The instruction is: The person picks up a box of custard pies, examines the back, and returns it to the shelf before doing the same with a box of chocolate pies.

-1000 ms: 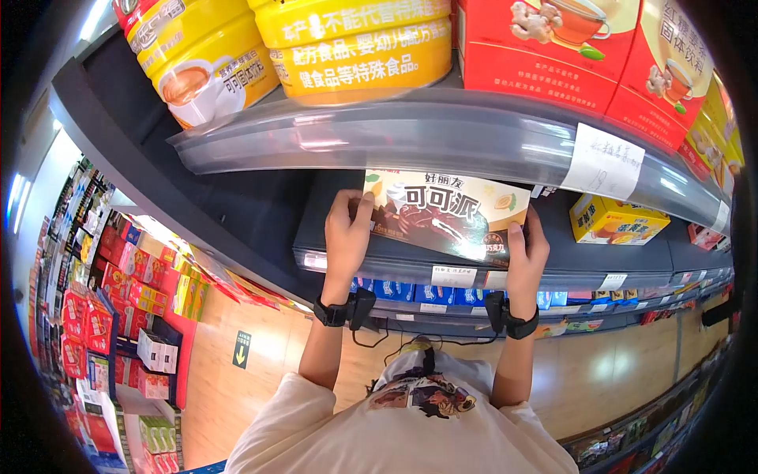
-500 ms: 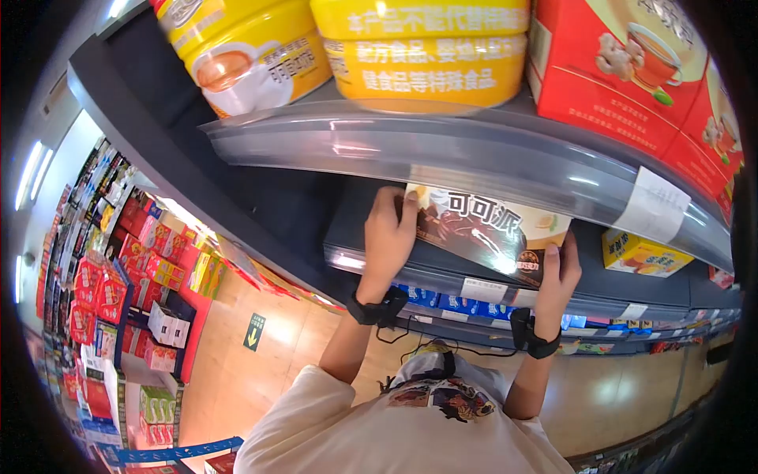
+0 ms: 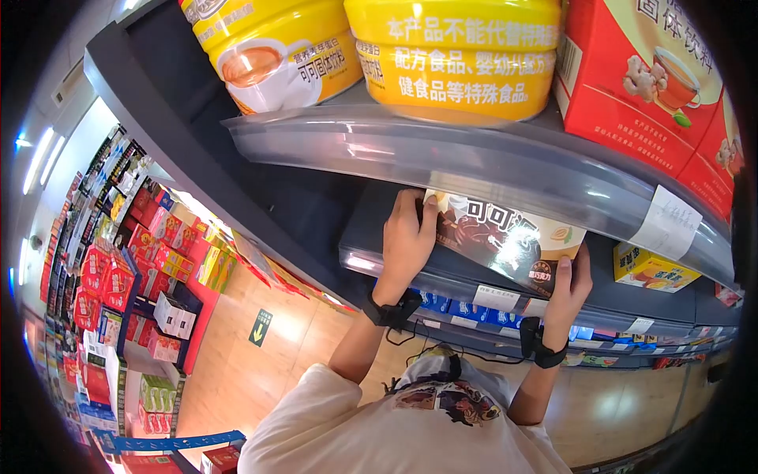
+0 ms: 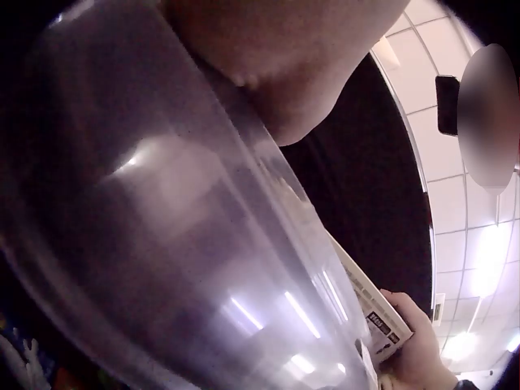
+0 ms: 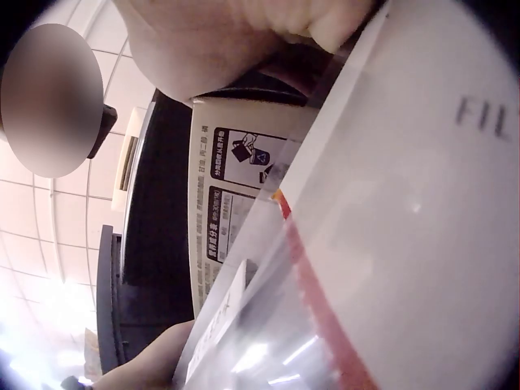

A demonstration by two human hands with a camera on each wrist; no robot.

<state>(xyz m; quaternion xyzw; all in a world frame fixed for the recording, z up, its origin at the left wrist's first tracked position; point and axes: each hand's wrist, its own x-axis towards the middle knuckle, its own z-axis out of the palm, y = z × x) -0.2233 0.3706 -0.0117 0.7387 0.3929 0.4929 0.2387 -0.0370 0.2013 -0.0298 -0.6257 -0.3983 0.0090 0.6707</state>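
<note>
Cocoa pie box point(image 3: 501, 241): we have it by both ends, tilted, below the clear shelf strip point(image 3: 442, 150), which overlaps its top.
Left hand point(image 3: 409, 237): our fingers grip the box's left end.
Right hand point(image 3: 570, 291): our fingers grip its right end, thumb on the printed front.
Writing on the box: we read 可可派 on the front and, in the right wrist view, 营养成分表 on another face.
Yellow tubs point(image 3: 458, 63): we read 可可固体饮料 on the left one; we cannot see their contents.
Red carton point(image 3: 639, 95): it shows 固体饮料, ginger and a cup.
Small yellow box point(image 3: 654, 268): it sits right of our right hand.
Price tag point(image 3: 667, 221): we cannot read its handwriting.
</note>
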